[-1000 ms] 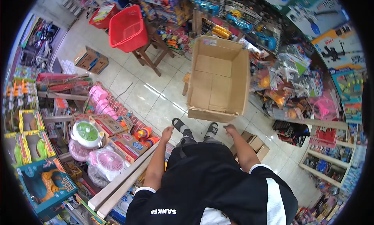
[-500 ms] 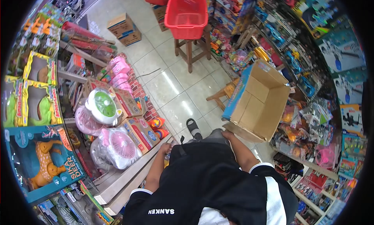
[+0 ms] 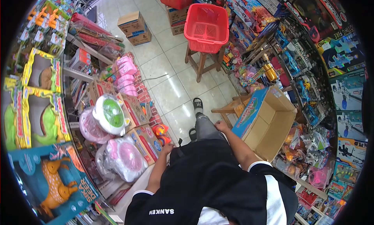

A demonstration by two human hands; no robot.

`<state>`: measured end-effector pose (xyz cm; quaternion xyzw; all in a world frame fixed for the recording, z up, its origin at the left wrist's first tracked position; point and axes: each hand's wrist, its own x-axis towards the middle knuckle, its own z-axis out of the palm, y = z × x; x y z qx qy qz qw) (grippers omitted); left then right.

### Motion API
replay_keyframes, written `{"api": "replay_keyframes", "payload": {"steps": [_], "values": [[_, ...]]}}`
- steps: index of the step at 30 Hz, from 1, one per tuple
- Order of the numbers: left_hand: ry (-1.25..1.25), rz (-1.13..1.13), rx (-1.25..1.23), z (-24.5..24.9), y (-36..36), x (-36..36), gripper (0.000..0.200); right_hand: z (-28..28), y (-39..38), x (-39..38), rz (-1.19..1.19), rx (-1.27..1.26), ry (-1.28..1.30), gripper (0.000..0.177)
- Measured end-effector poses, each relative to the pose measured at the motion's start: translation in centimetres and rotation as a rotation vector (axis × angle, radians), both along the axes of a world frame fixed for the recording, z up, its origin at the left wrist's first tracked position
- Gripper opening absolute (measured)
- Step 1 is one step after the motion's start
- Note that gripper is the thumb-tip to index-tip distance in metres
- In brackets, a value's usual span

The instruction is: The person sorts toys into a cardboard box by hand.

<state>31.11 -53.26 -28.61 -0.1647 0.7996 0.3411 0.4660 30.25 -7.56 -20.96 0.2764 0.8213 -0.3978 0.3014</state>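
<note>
Standing in a narrow toy aisle, the person has the right hand point(image 3: 222, 126) down at the near corner of an empty box point(image 3: 269, 127). The box sits just right of that hand, tipped, with its open mouth facing up and toward them. The fingers look curled against the box's blue side, but I cannot tell whether they grip it or only touch it. The left hand point(image 3: 168, 148) is loosely curled at the shelf edge, just beside the cartons point(image 3: 145, 141). Whether it holds anything I cannot tell either.

To my eye, one corner is a poor hold for so bulky a box. A second hand on the wall farthest from the right hand would stop it swinging. Space is tight: a low stool point(image 3: 230, 107) stands just ahead of the right hand, and toy packs point(image 3: 304, 143) crowd the box's far side. Lifting it clear and turning it slowly would keep it from catching them.

Much is hidden. The box's underside and whatever it rests on are out of sight. The left palm faces away, and the person's own torso covers the floor below both hands. The print on the blue side is too blurred to read.
</note>
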Motion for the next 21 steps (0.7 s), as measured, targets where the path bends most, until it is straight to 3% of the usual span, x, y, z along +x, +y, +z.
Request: {"api": "replay_keyframes", "payload": {"steps": [5,7,8,9,10,11,13,14,16,17,18,19,20,21], "values": [[-0.050,-0.037,0.105,-0.3,0.3,-5.1,0.037,-4.1,3.1,-2.4,0.069,0.006,-0.223,0.043],[-0.098,-0.077,0.123,-1.7,0.7,-6.7,0.035,-9.3,5.4,-1.6,0.051,-0.100,-0.249,0.047],[0.109,-0.207,0.231,1.8,2.3,-9.4,0.034,-11.0,6.4,-2.4,0.037,-0.208,-0.278,0.051],[0.314,-0.337,0.340,2.5,2.9,-12.3,0.034,-5.5,7.5,-4.6,0.027,-0.208,-0.273,0.051],[0.104,-0.555,0.172,-1.3,1.4,-13.8,0.036,-0.1,7.7,-7.7,-0.002,-0.137,-0.340,0.048],[0.102,-0.566,0.173,-0.8,2.2,-17.0,0.036,6.9,7.0,-10.8,-0.033,-0.068,-0.411,0.046],[0.331,-0.978,0.044,0.5,3.8,-24.2,0.033,-1.0,9.9,-12.9,-0.029,-0.064,-0.398,0.042],[0.278,-0.397,-0.266,-2.7,6.2,-25.2,0.040,-5.1,11.7,-13.7,-0.010,-0.053,-0.379,0.038],[0.369,-0.483,-0.262,3.5,10.8,-33.3,0.039,-9.0,14.3,-17.0,-0.038,0.053,-0.103,0.030],[0.530,-0.313,-0.217,6.1,14.0,-36.3,0.035,-8.0,15.2,-19.3,-0.136,-0.018,-0.066,0.029],[0.687,-0.241,-0.011,9.5,17.1,-39.6,0.035,-6.0,16.0,-22.0,-0.235,-0.088,-0.029,0.028],[0.767,-0.192,0.064,9.5,19.4,-43.0,0.036,-3.4,16.1,-24.7,-0.483,-0.189,0.120,0.026],[0.800,-0.125,0.156,12.6,22.7,-45.5,0.041,-3.2,16.8,-27.3,-0.660,-0.312,0.246,0.029],[0.800,-0.116,0.230,14.6,25.4,-48.2,0.043,2.5,16.3,-30.6,-0.846,-0.288,0.344,0.037]]}}
